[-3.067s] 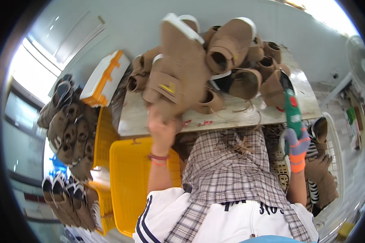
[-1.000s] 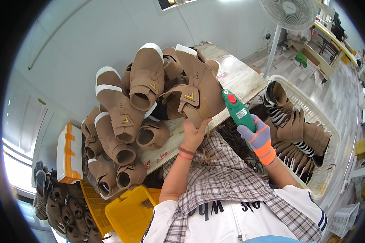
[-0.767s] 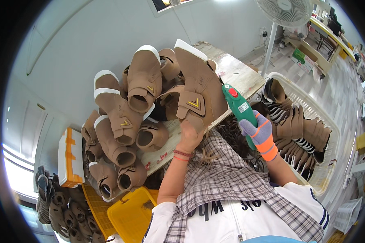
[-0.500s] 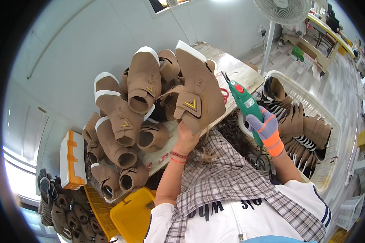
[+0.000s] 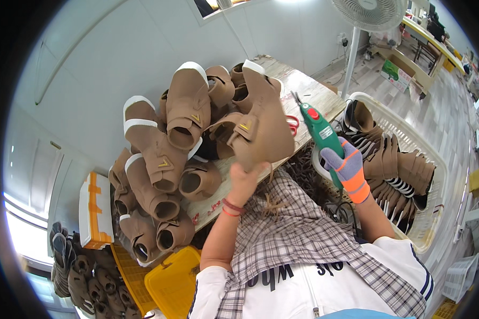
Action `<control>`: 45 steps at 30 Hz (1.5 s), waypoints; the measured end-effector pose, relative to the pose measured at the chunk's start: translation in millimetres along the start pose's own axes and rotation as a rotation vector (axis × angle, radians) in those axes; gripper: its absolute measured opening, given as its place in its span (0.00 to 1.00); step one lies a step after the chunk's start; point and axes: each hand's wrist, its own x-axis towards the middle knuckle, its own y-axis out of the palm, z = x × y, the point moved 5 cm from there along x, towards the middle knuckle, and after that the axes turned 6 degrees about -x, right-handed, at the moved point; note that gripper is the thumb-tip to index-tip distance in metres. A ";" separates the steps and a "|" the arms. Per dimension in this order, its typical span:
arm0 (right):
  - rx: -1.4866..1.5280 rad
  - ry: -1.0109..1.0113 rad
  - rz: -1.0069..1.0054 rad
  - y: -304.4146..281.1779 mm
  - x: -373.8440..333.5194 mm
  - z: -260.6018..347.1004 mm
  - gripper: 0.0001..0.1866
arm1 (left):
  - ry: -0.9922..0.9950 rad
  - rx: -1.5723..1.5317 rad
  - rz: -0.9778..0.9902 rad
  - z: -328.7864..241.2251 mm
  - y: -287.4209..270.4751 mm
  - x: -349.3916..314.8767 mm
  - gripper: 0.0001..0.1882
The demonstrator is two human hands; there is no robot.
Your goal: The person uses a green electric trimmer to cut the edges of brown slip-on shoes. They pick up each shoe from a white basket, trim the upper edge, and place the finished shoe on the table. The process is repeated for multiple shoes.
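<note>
My left hand [image 5: 243,182] is bare and closed on the lower end of a brown shoe upper [image 5: 270,125], holding it up over the table edge. The upper is blurred by motion and has a white toe part and a yellow V mark on its strap. My right hand [image 5: 350,169], in a grey and orange glove, grips green electric scissors [image 5: 321,130] with a red button. Their blades point up and away, apart from the upper. A pile of similar brown shoe uppers [image 5: 189,109] lies to the left of my left hand.
Red-handled scissors [image 5: 292,124] lie on the worn table [image 5: 308,87]. To the right, a cream basket [image 5: 436,154] holds stacked uppers. A yellow bin [image 5: 170,282] and a white-and-orange box [image 5: 94,212] are at left. A white fan [image 5: 370,13] stands at the back.
My left hand has turned the shoe upper, so its strap mark faces more sideways and its white toe sits lower. The right hand with the electric scissors has barely moved.
</note>
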 end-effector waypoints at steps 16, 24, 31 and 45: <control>-0.781 -0.625 -0.066 -5.0 -25.0 -2.8 0.31 | -0.454 -1.515 -0.014 12.4 -93.9 70.3 0.14; -0.826 -0.704 -0.046 6.4 -32.4 9.2 0.31 | -0.526 -1.498 -0.024 19.0 -80.0 73.1 0.12; -0.772 -0.714 -0.079 8.9 -31.7 13.0 0.31 | -0.548 -1.497 -0.055 21.0 -59.8 75.0 0.12; -0.435 -0.446 -0.084 13.6 -22.8 -0.4 0.28 | -0.165 -1.133 0.063 -44.8 -12.3 50.9 0.18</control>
